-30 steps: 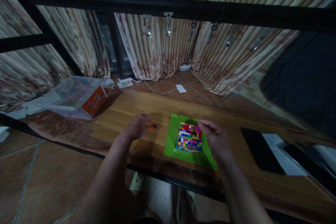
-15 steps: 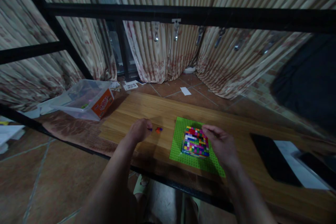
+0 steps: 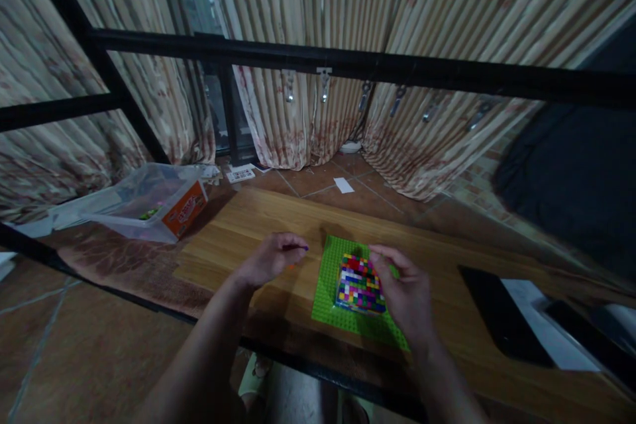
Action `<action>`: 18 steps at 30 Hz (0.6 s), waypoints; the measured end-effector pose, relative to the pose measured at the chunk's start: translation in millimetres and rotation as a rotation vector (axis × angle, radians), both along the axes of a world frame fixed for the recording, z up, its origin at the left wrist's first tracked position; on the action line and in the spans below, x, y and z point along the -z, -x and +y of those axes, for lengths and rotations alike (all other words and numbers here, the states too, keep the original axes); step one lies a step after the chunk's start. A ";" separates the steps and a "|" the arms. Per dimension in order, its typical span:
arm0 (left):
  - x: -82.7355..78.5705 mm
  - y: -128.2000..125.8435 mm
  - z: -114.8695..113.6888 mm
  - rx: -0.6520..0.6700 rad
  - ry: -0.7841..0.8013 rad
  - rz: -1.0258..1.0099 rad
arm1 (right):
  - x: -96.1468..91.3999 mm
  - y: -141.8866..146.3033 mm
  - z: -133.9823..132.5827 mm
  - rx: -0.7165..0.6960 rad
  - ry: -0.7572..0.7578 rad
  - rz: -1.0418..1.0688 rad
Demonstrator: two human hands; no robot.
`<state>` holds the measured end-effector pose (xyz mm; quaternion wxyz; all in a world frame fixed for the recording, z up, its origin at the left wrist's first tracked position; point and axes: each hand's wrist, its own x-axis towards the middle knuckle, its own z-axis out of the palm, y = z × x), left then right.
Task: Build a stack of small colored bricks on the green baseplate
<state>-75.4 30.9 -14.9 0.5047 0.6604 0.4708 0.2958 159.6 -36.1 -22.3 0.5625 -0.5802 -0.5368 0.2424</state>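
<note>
A green baseplate (image 3: 330, 291) lies on the wooden table (image 3: 258, 218), and a block of many-coloured small bricks (image 3: 356, 281) stands on it. My left hand (image 3: 271, 258) hovers just left of the plate, fingers pinched on a small purple brick (image 3: 303, 248). An orange brick peeks out beneath that hand. My right hand (image 3: 405, 291) is at the block's right side, fingers curled beside its top edge; I cannot see anything in them.
A clear plastic bin (image 3: 149, 202) with an orange label sits at the table's left end. A dark flat device (image 3: 501, 315) and a white sheet (image 3: 546, 324) lie to the right. A black metal rail (image 3: 348, 66) crosses in front of striped curtains.
My left hand has picked a purple brick from the table and moved right toward the plate. My right hand has shifted closer to the block.
</note>
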 end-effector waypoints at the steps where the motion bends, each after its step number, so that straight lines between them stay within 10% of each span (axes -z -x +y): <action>1: -2.8 -6.6 -3.9 0.024 0.100 -0.166 | -2.1 5.1 -1.4 -0.053 -0.036 -0.019; 8: -12.4 -48.3 -27.9 0.128 0.509 -0.727 | -7.3 25.7 -5.2 -0.217 -0.137 -0.014; 18: -7.6 -70.0 -33.9 0.041 0.590 -0.781 | -12.0 17.7 -7.8 -0.132 -0.174 -0.107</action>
